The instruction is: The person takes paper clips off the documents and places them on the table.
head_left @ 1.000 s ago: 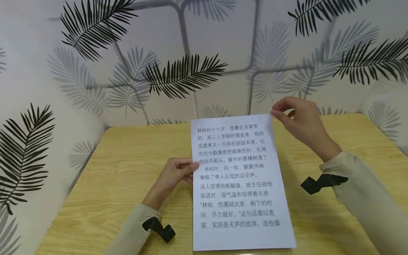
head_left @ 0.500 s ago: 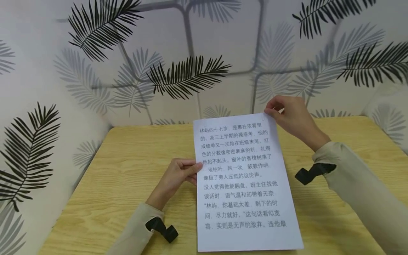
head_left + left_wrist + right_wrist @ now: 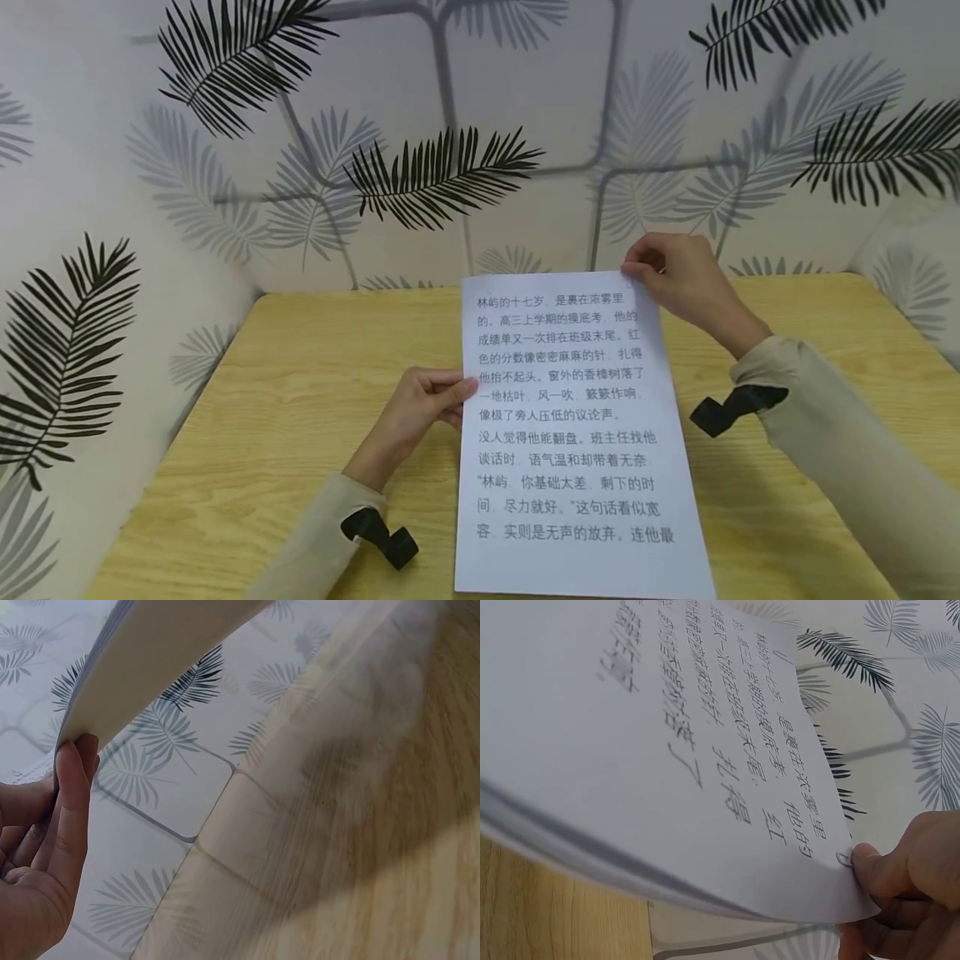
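Observation:
A stack of white sheets printed with Chinese text is held up over the table, its top tilted away from me. My left hand pinches its left edge, thumb on the printed front; in the left wrist view the fingers press the plain back. At the top right corner my right hand grips the stack between thumb and fingers. Beside that thumb a small paper clip shows in the right wrist view, and a second clip sits on the opposite top corner. Along one side the sheets' edges stand slightly apart.
Below the sheets lies a wood-grain table. Behind and to the left rises a pale wall covering with dark and grey leaf prints. Black straps with small blocks are worn over both beige sleeves.
My right hand has moved left onto the top right corner, and its thumb now covers part of the clip there. The stack has tilted slightly; the left hand keeps its hold.

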The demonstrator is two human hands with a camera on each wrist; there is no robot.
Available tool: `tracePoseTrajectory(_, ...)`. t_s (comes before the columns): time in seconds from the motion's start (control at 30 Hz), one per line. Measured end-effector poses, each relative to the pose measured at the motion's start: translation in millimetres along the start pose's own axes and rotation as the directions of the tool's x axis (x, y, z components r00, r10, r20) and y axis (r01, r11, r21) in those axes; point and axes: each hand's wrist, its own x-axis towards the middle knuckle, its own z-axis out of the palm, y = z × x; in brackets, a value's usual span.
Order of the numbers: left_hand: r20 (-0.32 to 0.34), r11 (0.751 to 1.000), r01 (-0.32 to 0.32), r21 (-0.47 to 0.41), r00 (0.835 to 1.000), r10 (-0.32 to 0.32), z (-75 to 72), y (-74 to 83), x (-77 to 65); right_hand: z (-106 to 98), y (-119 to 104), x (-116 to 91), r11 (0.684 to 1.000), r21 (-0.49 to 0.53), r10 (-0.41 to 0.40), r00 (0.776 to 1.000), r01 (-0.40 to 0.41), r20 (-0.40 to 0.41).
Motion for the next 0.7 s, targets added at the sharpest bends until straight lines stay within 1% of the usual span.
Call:
tracePoseTrajectory(0.17,0.000,1.000,0.016,-0.001,1.000,-0.016,4.2,0.4,-0.6,-3,1,1,0.999,0.006,0.034,0.999,-0.034,0.042)
tracePoseTrajectory(0.47,0.016,1.000,0.002,-0.012,1.000,-0.002,6.7,-7.9,-3.9,-2,-6,2,0.997,0.006,0.070,0.995,-0.071,0.067)
tracePoseTrajectory(0.7,0.032,1.000,-0.005,-0.008,0.999,0.006,6.3,-8.9,-4.9,-2,-7,2,0.995,0.010,0.101,0.991,-0.102,0.084)
